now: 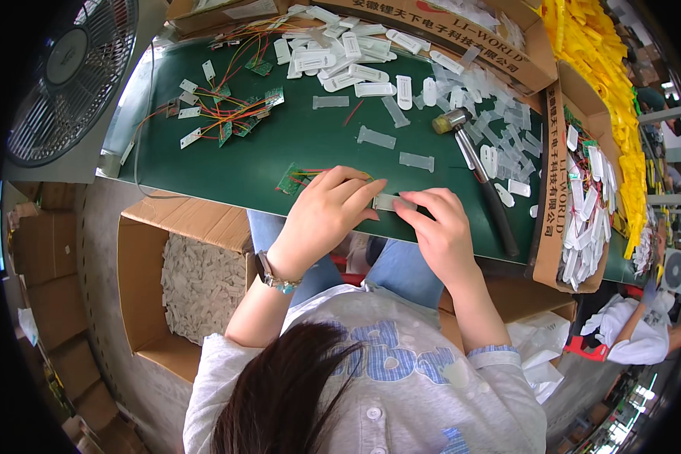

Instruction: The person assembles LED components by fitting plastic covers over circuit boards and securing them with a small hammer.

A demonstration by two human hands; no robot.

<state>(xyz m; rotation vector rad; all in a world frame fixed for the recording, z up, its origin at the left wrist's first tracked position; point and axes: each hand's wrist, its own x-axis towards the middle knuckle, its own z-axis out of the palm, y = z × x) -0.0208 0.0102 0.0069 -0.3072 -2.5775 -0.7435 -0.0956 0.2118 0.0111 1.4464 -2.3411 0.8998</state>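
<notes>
Near the front edge of the green table, my two hands meet over a small pale rectangular piece (pixel 390 202). My left hand (pixel 327 213) is closed on its left end, with fingers bent over it. Thumb and forefinger of my right hand (pixel 440 225) pinch the right end. From under my left fingers, red and yellow wires lead to a small green circuit board (pixel 288 179) lying on the table. My fingers hide part of the piece and the wire ends. Beyond my hands lie clear plastic strips (pixel 417 160).
A hammer (pixel 483 181) lies to the right. White plastic cases (pixel 348 57) are heaped at the back, wired circuit boards (pixel 223 113) at back left. A carton (pixel 548 227) of wired white parts stands at the right edge, a fan (pixel 72 76) at far left.
</notes>
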